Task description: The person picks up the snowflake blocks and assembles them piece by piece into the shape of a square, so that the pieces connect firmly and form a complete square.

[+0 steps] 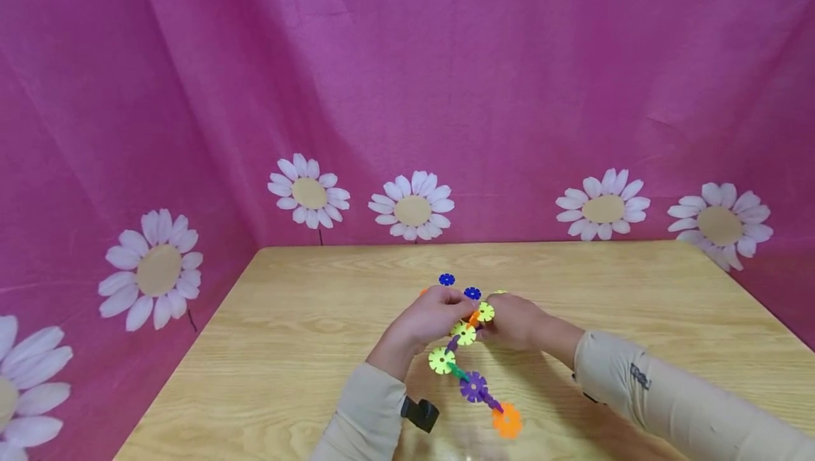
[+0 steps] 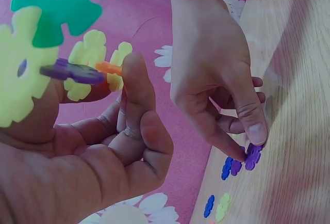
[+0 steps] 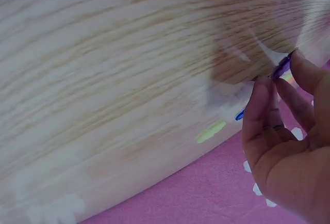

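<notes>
My left hand (image 1: 428,321) grips the upper end of a chain of slotted plastic flower discs between thumb and fingers. Down the chain come yellow discs (image 1: 442,360), a green disc (image 2: 62,4), a purple disc (image 1: 473,387) and, at the near end, an orange disc (image 1: 507,420). In the left wrist view a small orange disc (image 2: 109,68) shows at my left fingertip. Just to the right, my right hand (image 1: 518,321) pinches a single purple disc (image 2: 253,156) by its edge, low over the table. The right wrist view shows that purple disc (image 3: 281,66) edge-on.
Loose discs lie on the wooden table (image 1: 305,348) beyond the hands: a blue disc (image 1: 447,279), another blue disc (image 1: 472,293) and a yellow disc (image 3: 211,131). A pink curtain (image 1: 496,93) with printed daisies stands behind the table's far edge.
</notes>
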Demonstrator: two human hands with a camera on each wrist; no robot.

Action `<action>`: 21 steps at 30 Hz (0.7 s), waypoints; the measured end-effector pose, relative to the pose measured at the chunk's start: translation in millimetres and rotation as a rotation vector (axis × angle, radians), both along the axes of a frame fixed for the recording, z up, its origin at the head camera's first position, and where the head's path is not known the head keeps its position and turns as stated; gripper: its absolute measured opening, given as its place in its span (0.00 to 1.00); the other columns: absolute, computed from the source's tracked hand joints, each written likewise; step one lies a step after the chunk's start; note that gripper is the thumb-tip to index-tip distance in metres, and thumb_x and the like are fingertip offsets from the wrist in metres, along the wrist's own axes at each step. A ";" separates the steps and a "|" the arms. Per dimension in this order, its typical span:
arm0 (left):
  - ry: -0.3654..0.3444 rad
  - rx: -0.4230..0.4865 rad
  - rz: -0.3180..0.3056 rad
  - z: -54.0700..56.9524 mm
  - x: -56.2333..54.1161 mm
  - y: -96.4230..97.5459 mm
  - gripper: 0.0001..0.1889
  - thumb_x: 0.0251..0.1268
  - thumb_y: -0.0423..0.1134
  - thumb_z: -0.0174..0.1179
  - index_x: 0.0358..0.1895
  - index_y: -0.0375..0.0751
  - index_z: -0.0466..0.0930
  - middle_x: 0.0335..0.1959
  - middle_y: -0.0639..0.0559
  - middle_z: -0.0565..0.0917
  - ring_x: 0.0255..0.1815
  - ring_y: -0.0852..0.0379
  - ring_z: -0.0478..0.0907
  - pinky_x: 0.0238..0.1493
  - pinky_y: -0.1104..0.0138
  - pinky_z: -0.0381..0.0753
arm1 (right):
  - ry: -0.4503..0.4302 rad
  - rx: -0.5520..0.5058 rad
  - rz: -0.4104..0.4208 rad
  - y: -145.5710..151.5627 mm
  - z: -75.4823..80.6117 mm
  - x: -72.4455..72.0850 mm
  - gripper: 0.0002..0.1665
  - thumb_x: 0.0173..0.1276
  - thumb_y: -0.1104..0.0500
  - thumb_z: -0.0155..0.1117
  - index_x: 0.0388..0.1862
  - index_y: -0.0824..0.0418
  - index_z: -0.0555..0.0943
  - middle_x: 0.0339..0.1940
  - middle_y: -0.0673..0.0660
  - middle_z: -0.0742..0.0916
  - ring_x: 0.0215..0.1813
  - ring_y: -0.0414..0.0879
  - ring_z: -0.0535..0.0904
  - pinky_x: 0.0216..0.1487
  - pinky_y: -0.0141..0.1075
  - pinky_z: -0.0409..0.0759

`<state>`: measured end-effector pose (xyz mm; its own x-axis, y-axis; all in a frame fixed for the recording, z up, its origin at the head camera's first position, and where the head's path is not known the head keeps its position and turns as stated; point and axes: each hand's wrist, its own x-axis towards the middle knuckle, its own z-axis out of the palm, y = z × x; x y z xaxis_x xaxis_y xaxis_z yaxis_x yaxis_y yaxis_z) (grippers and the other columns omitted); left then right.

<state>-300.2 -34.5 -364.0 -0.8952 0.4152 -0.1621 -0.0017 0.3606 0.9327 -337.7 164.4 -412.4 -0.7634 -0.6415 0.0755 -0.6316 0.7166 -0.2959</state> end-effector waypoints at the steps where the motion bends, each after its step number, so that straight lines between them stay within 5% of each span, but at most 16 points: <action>1: 0.002 -0.010 -0.001 -0.2 -0.7 0.3 0.15 0.76 0.45 0.55 0.50 0.37 0.84 0.35 0.51 0.78 0.33 0.58 0.69 0.32 0.70 0.68 | -0.009 -0.005 -0.006 -0.4 0.4 -0.3 0.09 0.65 0.57 0.72 0.29 0.54 0.79 0.22 0.44 0.77 0.26 0.37 0.68 0.32 0.32 0.71; 6: -0.005 -0.017 0.003 -0.8 -0.8 1.1 0.15 0.76 0.45 0.54 0.50 0.38 0.84 0.38 0.51 0.80 0.36 0.58 0.72 0.36 0.69 0.73 | -0.084 -0.046 -0.071 -4.4 0.6 -0.5 0.07 0.61 0.61 0.74 0.33 0.60 0.83 0.23 0.47 0.81 0.28 0.39 0.71 0.34 0.34 0.73; 11: -0.007 -0.020 0.008 0.1 0.5 0.6 0.15 0.76 0.45 0.54 0.50 0.39 0.84 0.40 0.50 0.80 0.38 0.57 0.73 0.39 0.68 0.75 | -0.091 -0.095 -0.200 -7.5 -1.3 2.2 0.20 0.56 0.60 0.78 0.45 0.66 0.84 0.28 0.49 0.85 0.30 0.39 0.76 0.36 0.35 0.77; 21: -0.004 -0.001 0.010 -0.6 -1.1 -1.3 0.15 0.77 0.46 0.54 0.50 0.39 0.84 0.40 0.50 0.81 0.38 0.57 0.76 0.44 0.63 0.79 | -0.032 -0.268 -0.177 -2.2 5.3 14.4 0.03 0.59 0.64 0.75 0.33 0.62 0.88 0.26 0.51 0.89 0.26 0.36 0.77 0.27 0.28 0.77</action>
<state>-301.3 -35.9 -364.6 -0.8984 0.4065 -0.1663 -0.0092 0.3612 0.9325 -323.3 162.2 -407.1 -0.8658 -0.4594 0.1982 -0.4918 0.7085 -0.5062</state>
